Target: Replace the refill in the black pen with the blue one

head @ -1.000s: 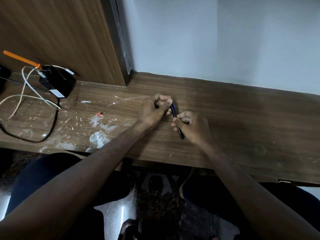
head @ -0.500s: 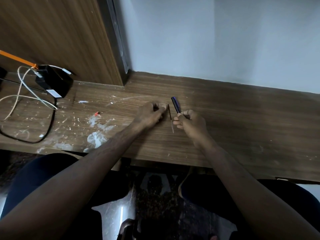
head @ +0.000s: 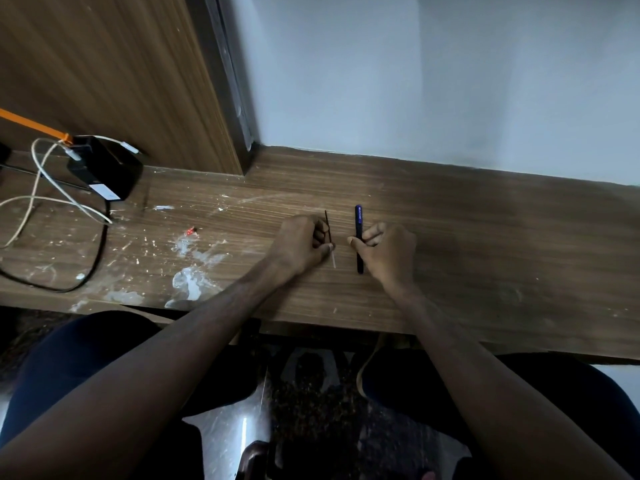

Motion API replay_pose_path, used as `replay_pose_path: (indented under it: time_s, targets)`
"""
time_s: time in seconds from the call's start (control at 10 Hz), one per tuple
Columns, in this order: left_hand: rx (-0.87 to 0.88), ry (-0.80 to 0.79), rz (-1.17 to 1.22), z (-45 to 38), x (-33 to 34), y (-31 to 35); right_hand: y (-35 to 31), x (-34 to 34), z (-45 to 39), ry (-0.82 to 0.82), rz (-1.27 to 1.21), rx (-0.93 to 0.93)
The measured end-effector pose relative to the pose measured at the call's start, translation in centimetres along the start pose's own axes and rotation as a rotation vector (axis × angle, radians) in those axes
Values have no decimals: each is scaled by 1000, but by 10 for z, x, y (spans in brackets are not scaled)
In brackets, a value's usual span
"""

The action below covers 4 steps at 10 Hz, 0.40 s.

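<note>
My right hand [head: 388, 251] pinches a dark pen barrel [head: 359, 233] that points away from me over the wooden desk [head: 485, 244]; its far end looks bluish-purple with a label. My left hand [head: 301, 244] pinches a thin refill [head: 329, 233], dark along its upper length and pale at the near end. Refill and barrel are apart, roughly parallel, a few centimetres between them. The fingers hide the middle of each piece. I cannot tell the refill's ink colour.
A black adapter [head: 107, 171] with white [head: 45, 188] and black cables [head: 100, 251] and an orange strip [head: 31, 124] lies at the left. White paint smears [head: 194, 275] and a small red bit [head: 191, 231] mark the desk left of my hands. A wooden panel [head: 121, 81] and wall stand behind.
The refill has come out of the barrel. My left hand has carried it leftward while my right hand holds the barrel, and the gap between them has widened.
</note>
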<state>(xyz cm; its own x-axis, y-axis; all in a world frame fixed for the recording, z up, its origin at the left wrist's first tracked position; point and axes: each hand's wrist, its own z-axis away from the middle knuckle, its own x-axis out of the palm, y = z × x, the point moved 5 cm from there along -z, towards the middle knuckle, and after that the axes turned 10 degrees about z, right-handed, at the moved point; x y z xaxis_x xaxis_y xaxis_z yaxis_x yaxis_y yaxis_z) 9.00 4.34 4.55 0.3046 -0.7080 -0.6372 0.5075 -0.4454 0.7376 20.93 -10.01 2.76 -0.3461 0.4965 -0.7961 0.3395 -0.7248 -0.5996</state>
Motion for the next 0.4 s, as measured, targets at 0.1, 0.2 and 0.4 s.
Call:
replay_pose_path:
  time_s: [0.1,0.2,0.4]
  targets:
    - [34,1,-16,2,1,1,2,5,-2,9,-8,-27]
    - [60,11,-28,4,0,0,1,5,-2,69,20,-53]
    - [150,13,-127,11,0,1,6,-14,3,223,119,-129]
